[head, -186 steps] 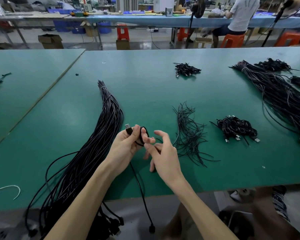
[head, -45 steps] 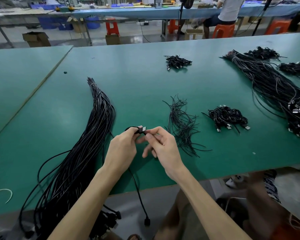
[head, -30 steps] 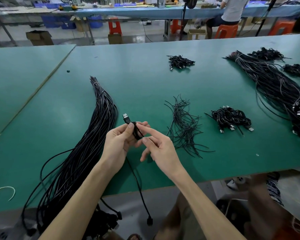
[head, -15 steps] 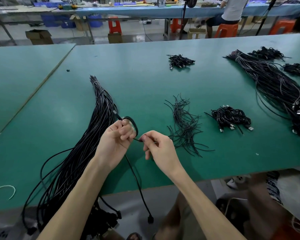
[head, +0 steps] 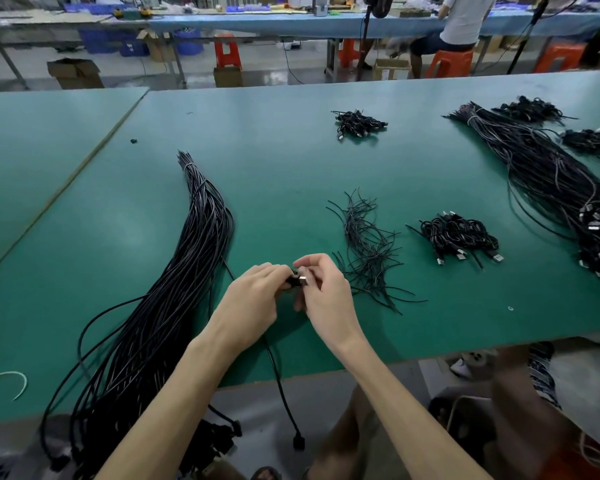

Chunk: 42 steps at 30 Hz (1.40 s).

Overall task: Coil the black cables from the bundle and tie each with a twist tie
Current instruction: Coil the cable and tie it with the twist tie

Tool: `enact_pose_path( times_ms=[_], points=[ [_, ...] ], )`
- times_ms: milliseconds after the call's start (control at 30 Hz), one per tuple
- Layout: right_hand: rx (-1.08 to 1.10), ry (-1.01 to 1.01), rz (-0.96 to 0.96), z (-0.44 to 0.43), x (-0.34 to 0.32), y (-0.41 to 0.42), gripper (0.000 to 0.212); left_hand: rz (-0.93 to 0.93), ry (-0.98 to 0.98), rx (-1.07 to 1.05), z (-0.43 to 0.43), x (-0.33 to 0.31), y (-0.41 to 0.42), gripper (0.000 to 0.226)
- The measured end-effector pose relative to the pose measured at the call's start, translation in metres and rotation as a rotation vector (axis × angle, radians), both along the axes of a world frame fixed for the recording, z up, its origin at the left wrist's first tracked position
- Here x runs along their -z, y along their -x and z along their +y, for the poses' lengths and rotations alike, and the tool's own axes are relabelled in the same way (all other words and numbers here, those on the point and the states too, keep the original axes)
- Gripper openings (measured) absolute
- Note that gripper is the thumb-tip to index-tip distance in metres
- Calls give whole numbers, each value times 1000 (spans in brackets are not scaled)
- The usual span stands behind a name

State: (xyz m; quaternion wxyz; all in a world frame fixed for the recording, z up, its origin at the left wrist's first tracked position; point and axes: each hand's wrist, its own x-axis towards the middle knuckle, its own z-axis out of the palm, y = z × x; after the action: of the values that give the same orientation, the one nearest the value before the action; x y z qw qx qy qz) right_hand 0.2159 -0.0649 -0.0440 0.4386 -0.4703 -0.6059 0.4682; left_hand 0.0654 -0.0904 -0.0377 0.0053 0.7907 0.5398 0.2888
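Head view, frame centre: my left hand (head: 253,299) curls round the cable (head: 277,372) behind its plug (head: 302,281), my right hand (head: 326,292) pinches the plug, and the thin, limp lead dangling off the table (head: 291,161) should loop easily if gripped near that stiff end.

The table (head: 291,161) is plain green. The cable bundle (head: 187,271) at 9 o'clock is black, with a pale band near its tip. The twist ties (head: 368,244) at 3 o'clock are black. The coiled cables (head: 458,233), also at 3 o'clock, are black with silver plugs. The USB plug (head: 298,281) at centre is black with a silver tip. At 12 o'clock the bench cover (head: 291,24) is blue and the stools (head: 227,51) orange-red.
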Motion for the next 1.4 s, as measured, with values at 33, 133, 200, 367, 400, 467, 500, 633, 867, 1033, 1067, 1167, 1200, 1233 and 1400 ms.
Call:
enact_pose_path(
  times_ms=[33,133,200,367,400,467,500,633,867,1033,1067,1167,1200,1233,1400],
  points=[
    [13,-15,2,0,-1,0,14,4,-12,-17,1,0,1,29],
    [57,-59,20,0,-1,0,12,28,-43,-67,2,2,0,31],
    [70,-84,22,-1,-2,0,11,30,-58,-89,2,0,-1,32],
    [-29,-63,60,-2,-4,-1,12,-112,-101,-129,2,2,0,32],
    [-55,-54,74,-3,-5,-1,12,-181,-78,-147,2,3,0,30],
    [-100,-39,97,-3,-6,-2,9,-288,-39,-181,4,5,1,27],
    [-121,-33,104,-4,-6,-1,8,-329,-22,-192,5,5,2,26],
    [-193,-19,90,-5,-6,2,12,-536,64,-175,7,4,6,24],
    [-185,-25,15,-7,-9,2,28,-1129,295,19,8,2,6,20],
    [-230,-31,14,-7,-7,3,30,-1478,442,136,7,0,6,32],
    [-232,-19,28,-7,-6,4,31,-1518,477,149,7,0,8,34],
    [-234,18,58,-7,-6,4,36,-1544,552,181,8,-2,10,38],
    [-234,23,65,-7,-6,4,38,-1546,564,184,7,-3,10,39],
    [-233,24,70,-7,-6,4,40,-1563,570,183,7,-4,9,38],
    [-236,16,14,-7,-6,5,43,-1734,550,173,7,-6,12,31]
  ],
)
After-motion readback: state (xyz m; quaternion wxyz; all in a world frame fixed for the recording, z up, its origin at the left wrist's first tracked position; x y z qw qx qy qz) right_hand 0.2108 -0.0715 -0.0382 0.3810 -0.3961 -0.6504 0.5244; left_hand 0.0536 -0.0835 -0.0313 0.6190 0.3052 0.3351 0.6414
